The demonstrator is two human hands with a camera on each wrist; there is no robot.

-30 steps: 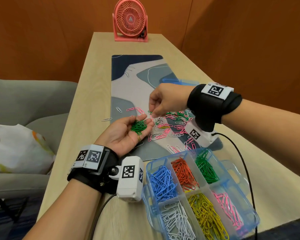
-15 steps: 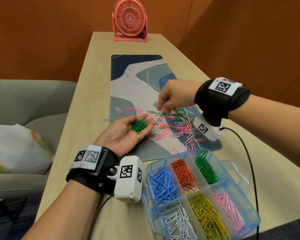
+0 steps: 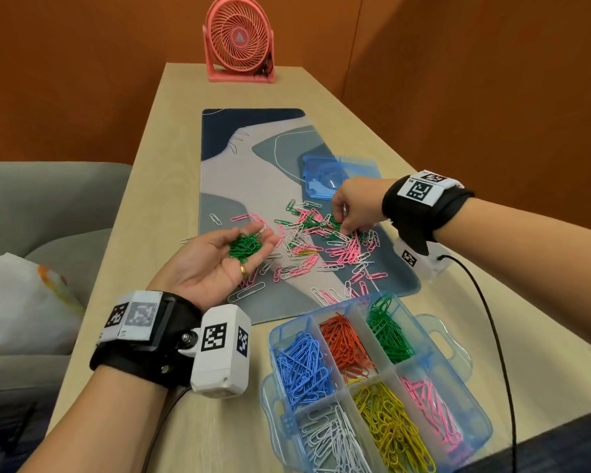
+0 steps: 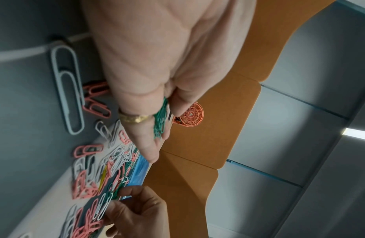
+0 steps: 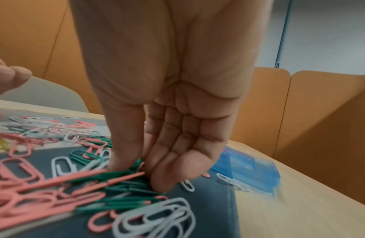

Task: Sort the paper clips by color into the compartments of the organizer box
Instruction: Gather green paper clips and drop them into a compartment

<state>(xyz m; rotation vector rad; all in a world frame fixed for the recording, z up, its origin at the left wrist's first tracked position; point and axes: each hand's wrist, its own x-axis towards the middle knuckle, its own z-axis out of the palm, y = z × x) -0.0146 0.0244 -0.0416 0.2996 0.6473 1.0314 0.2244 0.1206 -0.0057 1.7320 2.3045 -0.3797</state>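
Note:
My left hand [image 3: 219, 264] lies palm up over the mat's left side and carries a small heap of green clips [image 3: 245, 246] on its relaxed fingers; the left wrist view shows that heap [image 4: 160, 122] too. My right hand [image 3: 342, 230] reaches down into the mixed pile [image 3: 307, 250] of pink, white and green clips. There its thumb and fingers pinch green clips [image 5: 120, 175]. The clear blue organizer box [image 3: 481, 435] stands at the near right, with blue, orange, green [image 3: 388, 331], white, yellow and pink clips in separate compartments.
The box's blue lid [image 3: 342, 174] lies on the mat [image 3: 253, 158] behind my right hand. A pink fan [image 3: 239, 39] stands at the table's far end. A black cable [image 3: 492, 319] runs across the table right of the box. A grey sofa [image 3: 48, 206] is at the left.
My right hand has moved right, away from my left hand's fingertips, and has come down on the right part of the pile. My left hand has stayed in place with its green clips.

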